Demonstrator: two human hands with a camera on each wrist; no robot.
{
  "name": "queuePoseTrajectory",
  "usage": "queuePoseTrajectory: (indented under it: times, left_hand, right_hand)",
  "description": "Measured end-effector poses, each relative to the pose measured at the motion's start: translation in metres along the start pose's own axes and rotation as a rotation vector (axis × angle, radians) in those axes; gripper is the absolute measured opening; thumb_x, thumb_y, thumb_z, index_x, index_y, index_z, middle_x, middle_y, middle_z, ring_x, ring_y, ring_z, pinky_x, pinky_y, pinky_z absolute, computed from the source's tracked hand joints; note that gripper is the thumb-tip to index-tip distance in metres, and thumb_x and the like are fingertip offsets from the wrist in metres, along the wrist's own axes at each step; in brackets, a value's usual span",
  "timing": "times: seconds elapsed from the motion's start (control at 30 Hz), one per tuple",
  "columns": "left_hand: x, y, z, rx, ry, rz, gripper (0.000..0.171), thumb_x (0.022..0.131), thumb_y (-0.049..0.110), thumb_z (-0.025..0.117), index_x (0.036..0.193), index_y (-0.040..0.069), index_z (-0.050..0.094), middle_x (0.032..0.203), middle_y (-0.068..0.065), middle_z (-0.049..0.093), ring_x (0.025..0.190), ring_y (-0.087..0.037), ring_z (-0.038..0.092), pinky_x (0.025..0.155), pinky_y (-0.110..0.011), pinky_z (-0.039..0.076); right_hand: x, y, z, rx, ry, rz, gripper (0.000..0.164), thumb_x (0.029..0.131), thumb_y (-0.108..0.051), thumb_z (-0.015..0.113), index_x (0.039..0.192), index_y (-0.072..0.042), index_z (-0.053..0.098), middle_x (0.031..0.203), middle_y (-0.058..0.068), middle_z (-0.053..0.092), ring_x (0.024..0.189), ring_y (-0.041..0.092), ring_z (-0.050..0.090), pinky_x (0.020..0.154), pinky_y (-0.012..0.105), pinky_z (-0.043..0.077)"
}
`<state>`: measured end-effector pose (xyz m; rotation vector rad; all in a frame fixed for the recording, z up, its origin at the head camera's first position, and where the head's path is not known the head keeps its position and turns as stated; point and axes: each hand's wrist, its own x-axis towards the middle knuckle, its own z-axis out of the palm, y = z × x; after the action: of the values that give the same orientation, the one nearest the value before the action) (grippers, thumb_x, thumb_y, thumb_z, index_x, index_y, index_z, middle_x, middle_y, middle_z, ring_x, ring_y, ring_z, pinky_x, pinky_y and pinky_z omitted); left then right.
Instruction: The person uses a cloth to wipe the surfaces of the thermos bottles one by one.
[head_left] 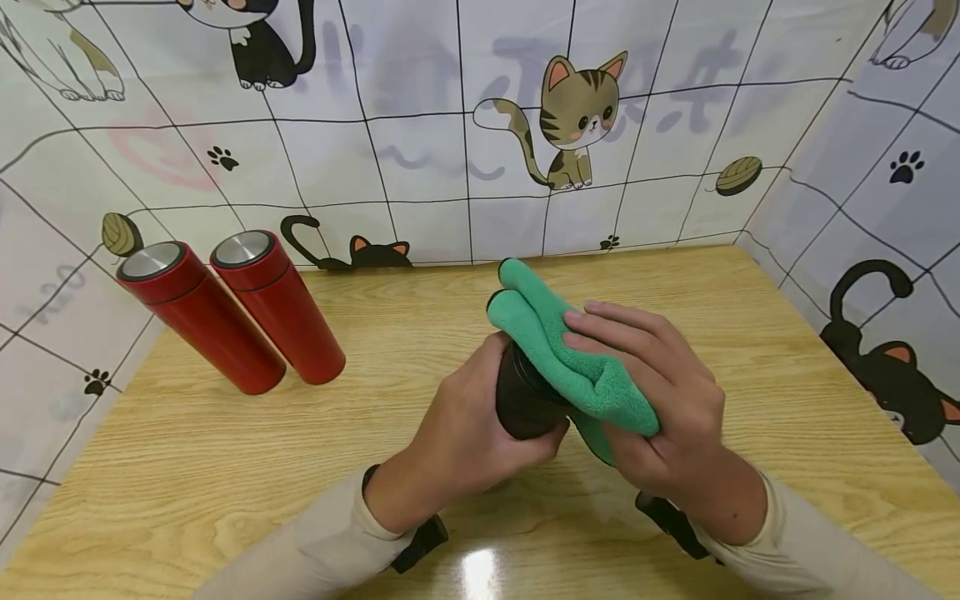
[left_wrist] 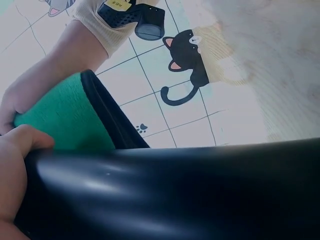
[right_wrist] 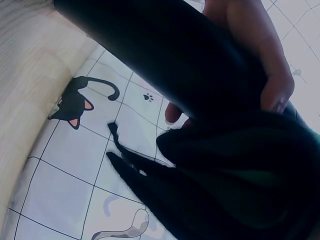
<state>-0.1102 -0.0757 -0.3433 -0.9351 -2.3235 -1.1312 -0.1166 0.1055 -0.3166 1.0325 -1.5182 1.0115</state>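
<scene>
A dark, smooth cylindrical bottle [head_left: 525, 404] is tilted above the table, its near end toward the head camera. My left hand [head_left: 468, 408] grips it, thumb and fingers curled round its body. Over its upper end lies a folded green cloth [head_left: 581, 358] with black edging, held by my right hand [head_left: 667, 396], whose fingers lie across the top. The cloth hides that end of the bottle. From the left wrist, the bottle's glossy side [left_wrist: 175, 195] fills the lower part. In the right wrist view the cloth [right_wrist: 240, 175] hangs in dark folds against the bottle [right_wrist: 165, 55].
Two red bottles [head_left: 202, 321] with silver-topped lids stand side by side at the back left of the wooden table [head_left: 375, 333]. A white sheet [head_left: 420, 158] with a grid and cartoon cats rises behind the table and along both sides.
</scene>
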Motion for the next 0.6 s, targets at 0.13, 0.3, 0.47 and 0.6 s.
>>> queuePoseTrajectory:
  times: [0.13, 0.3, 0.47, 0.6]
  left_hand:
    - [0.0001, -0.0006, -0.0012, 0.003, 0.006, -0.01, 0.074, 0.072, 0.022, 0.085, 0.13, -0.001, 0.045, 0.115, -0.007, 0.063, 0.102, -0.016, 0.066, 0.088, -0.029, 0.059]
    - [0.0001, -0.0004, -0.0026, -0.001, 0.001, -0.024, 0.074, 0.07, 0.02, 0.086, 0.129, 0.0, 0.046, 0.114, -0.007, 0.063, 0.101, -0.016, 0.065, 0.087, -0.031, 0.059]
    - [-0.0003, -0.0006, -0.0017, -0.002, 0.0, -0.008, 0.075, 0.07, 0.02, 0.086, 0.13, 0.0, 0.045, 0.116, -0.007, 0.063, 0.103, -0.016, 0.065, 0.089, -0.031, 0.058]
    - [-0.0005, -0.0008, -0.0003, 0.007, 0.014, 0.003, 0.075, 0.072, 0.022, 0.085, 0.131, -0.001, 0.045, 0.114, -0.007, 0.063, 0.102, -0.016, 0.066, 0.088, -0.029, 0.058]
  right_hand:
    - [0.0, -0.0004, -0.0014, 0.021, 0.018, -0.034, 0.037, 0.099, -0.021, 0.056, 0.094, 0.011, 0.073, 0.098, 0.027, 0.072, 0.1, 0.041, 0.067, 0.098, 0.037, 0.054]
    - [-0.0009, -0.0017, -0.0006, 0.061, -0.017, -0.093, 0.037, 0.099, -0.021, 0.055, 0.096, 0.012, 0.072, 0.1, 0.028, 0.071, 0.101, 0.043, 0.066, 0.099, 0.039, 0.054]
    - [-0.0009, -0.0022, 0.0006, 0.069, -0.047, -0.1, 0.041, 0.101, -0.024, 0.053, 0.1, 0.012, 0.071, 0.105, 0.029, 0.07, 0.105, 0.045, 0.064, 0.1, 0.041, 0.052]
    - [0.0003, -0.0017, 0.0003, 0.047, -0.045, -0.036, 0.037, 0.101, -0.02, 0.052, 0.101, 0.012, 0.071, 0.107, 0.029, 0.07, 0.108, 0.043, 0.064, 0.102, 0.04, 0.052]
